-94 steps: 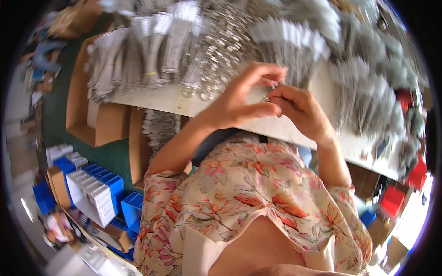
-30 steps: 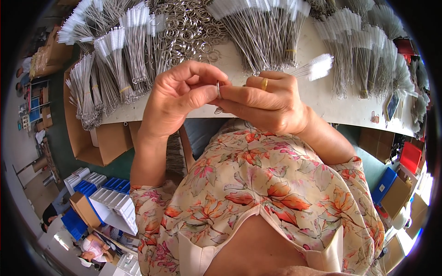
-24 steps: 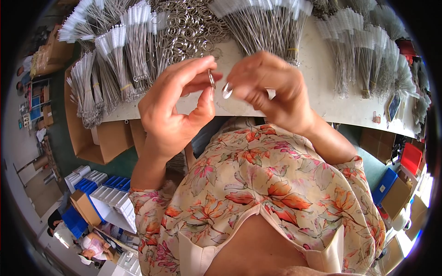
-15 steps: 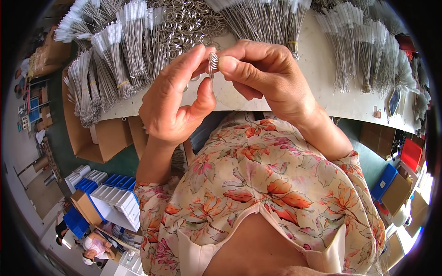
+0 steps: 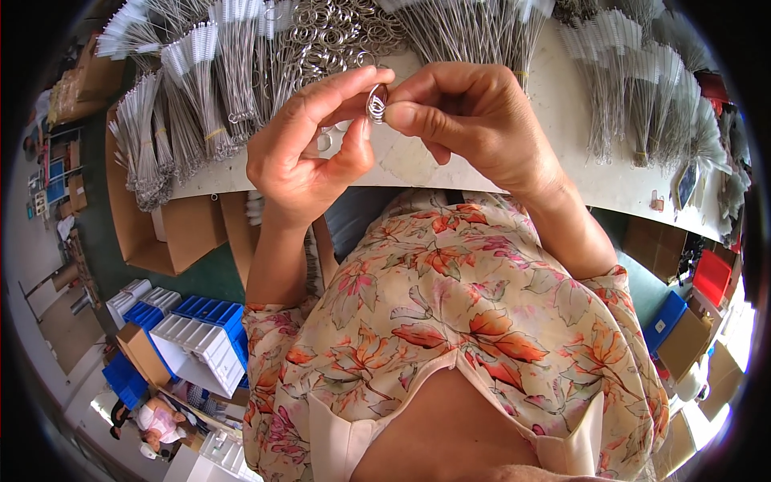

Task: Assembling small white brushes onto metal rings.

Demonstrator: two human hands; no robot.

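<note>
Metal ring (image 5: 377, 103) btwn left hand (image 5: 309, 153), right hand (image 5: 466, 120) fingertips

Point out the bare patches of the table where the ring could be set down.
Bare white table lies beyond the right hand, between the two brush groups. A smaller patch sits under the left hand, at the near edge. The far side is crowded: ring pile and bundled brushes.
</note>
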